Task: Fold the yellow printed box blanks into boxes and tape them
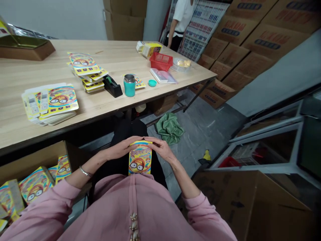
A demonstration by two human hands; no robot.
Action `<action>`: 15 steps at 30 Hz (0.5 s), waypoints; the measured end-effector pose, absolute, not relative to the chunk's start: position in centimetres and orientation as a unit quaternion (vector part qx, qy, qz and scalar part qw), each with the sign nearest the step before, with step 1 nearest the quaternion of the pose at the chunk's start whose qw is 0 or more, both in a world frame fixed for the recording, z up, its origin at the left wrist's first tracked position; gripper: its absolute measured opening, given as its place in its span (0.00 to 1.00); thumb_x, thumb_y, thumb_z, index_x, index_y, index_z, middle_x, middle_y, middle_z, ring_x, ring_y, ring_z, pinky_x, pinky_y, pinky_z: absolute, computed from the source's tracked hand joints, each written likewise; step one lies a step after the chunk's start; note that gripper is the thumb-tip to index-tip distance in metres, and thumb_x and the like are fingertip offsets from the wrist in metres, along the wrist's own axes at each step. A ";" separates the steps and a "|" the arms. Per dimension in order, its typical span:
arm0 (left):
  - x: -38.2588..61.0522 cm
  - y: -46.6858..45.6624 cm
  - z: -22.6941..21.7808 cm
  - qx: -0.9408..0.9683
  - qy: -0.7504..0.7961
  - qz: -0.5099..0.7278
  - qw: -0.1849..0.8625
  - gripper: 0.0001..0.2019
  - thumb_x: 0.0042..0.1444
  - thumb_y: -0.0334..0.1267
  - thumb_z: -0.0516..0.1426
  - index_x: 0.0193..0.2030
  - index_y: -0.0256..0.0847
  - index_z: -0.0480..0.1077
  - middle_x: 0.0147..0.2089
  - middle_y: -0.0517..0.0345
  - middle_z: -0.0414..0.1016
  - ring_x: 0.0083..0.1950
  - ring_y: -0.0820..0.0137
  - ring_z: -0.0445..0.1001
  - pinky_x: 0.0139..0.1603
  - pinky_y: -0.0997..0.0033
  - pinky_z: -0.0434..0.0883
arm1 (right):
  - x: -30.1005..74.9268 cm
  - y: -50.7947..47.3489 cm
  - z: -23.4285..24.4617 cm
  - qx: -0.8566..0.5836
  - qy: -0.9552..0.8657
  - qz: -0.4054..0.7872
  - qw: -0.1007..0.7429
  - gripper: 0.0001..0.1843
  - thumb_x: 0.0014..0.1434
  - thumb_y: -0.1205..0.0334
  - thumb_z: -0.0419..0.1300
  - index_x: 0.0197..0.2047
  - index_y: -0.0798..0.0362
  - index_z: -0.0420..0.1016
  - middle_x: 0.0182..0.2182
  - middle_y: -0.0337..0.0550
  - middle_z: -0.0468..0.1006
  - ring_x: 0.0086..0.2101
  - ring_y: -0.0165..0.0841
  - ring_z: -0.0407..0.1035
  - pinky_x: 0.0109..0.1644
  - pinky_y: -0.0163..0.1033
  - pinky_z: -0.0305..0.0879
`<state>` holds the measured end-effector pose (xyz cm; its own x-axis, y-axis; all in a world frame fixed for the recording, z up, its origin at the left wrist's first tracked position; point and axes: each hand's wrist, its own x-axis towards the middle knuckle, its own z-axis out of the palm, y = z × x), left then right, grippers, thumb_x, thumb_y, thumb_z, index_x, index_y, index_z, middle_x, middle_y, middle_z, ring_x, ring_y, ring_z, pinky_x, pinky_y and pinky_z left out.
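A yellow printed carton (139, 159) with a cartoon face in round glasses rests upright on my lap, against the pink shirt. My left hand (122, 147) holds its upper left corner, and my right hand (162, 147) grips the upper right corner. The fingertips of both hands meet along the top edge of the carton. On the table before me lie a pile of flat cartons (60, 100) and a taller, crisscrossed stack of them (84, 65). A black tape dispenser (112, 86) touches that stack.
A teal flask (129, 86), its lid (152, 83), a red basket (161, 61) and a tape-like clear dish (181, 65) stand on the table (115, 53). Filled cartons lie in a box (37, 160) at lower left. Green cloth (170, 128) is on the floor. A person (181, 20) stands behind.
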<state>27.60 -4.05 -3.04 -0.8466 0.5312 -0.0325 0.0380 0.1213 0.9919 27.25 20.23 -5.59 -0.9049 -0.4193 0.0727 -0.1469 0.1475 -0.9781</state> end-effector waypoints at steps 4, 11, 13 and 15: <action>28.1 -3.8 -3.6 0.172 0.716 0.654 0.175 0.17 0.56 0.44 0.62 0.53 0.47 0.76 0.58 0.52 0.73 0.62 0.60 0.68 0.69 0.58 0.58 | 27.4 19.9 -5.8 -0.184 0.745 -0.633 0.100 0.16 0.60 0.51 0.62 0.49 0.44 0.81 0.54 0.42 0.78 0.55 0.39 0.72 0.62 0.49 0.66; 30.0 -3.4 -4.5 0.109 0.746 0.653 0.071 0.17 0.58 0.48 0.60 0.51 0.44 0.76 0.55 0.49 0.75 0.55 0.60 0.74 0.57 0.59 0.71 | 27.9 19.5 -5.5 -0.209 0.762 -0.611 0.049 0.11 0.62 0.53 0.61 0.45 0.41 0.83 0.49 0.42 0.81 0.51 0.39 0.74 0.59 0.48 0.68; 30.6 -3.3 -4.5 0.103 0.757 0.642 0.060 0.14 0.58 0.48 0.60 0.45 0.43 0.79 0.53 0.49 0.77 0.55 0.59 0.75 0.58 0.59 0.71 | 28.2 19.2 -5.4 -0.214 0.761 -0.610 0.043 0.10 0.62 0.52 0.62 0.43 0.40 0.83 0.47 0.42 0.82 0.49 0.39 0.75 0.57 0.48 0.70; 31.1 -3.3 -4.3 0.097 0.762 0.638 0.047 0.14 0.57 0.49 0.60 0.44 0.45 0.80 0.54 0.49 0.77 0.56 0.58 0.74 0.58 0.60 0.71 | 28.5 18.9 -5.0 -0.222 0.758 -0.613 0.038 0.10 0.62 0.51 0.61 0.43 0.39 0.84 0.47 0.42 0.82 0.49 0.40 0.76 0.56 0.49 0.70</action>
<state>31.09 -3.32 -4.29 -0.9767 0.2082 0.0527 0.0884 0.1661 0.9821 28.46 18.89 -5.04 -0.8987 -0.3828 0.2140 -0.2893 0.1509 -0.9453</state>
